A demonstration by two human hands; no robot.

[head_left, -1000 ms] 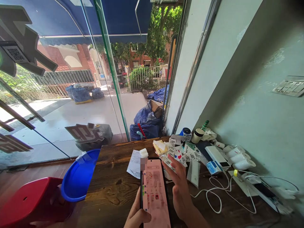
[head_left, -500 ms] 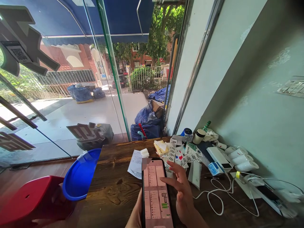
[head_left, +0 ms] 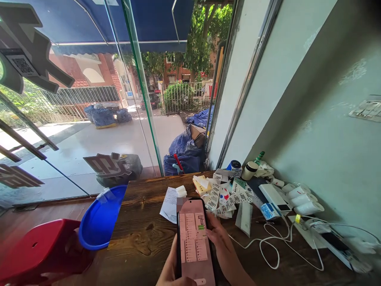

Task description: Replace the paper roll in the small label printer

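Above the near part of the wooden table, a black-edged smartphone point(head_left: 193, 234) is held upright with its lit screen facing me. The screen shows rows of small pinkish panels, a few green. My left hand point(head_left: 171, 266) grips the phone from the left and below, its thumb across the lower screen. At the phone's right edge, my right hand point(head_left: 223, 246) is closed around the side, the thumb at the screen's edge and the other fingers partly hidden behind. Just beyond the phone lie a printed sheet point(head_left: 168, 206) and a pile of numbered paper labels point(head_left: 218, 194).
Rolls of white paper point(head_left: 306, 202), a white cable point(head_left: 278, 254) and a power strip point(head_left: 336, 246) lie to the right. A blue basin point(head_left: 99, 226) and a red stool point(head_left: 38, 246) stand left of the wooden table point(head_left: 133, 238). Glass panels rise ahead.
My right hand has come down from over the screen with raised fingers to the phone's right edge. My left thumb now reaches over the screen's bottom, and the panels on screen have shifted.
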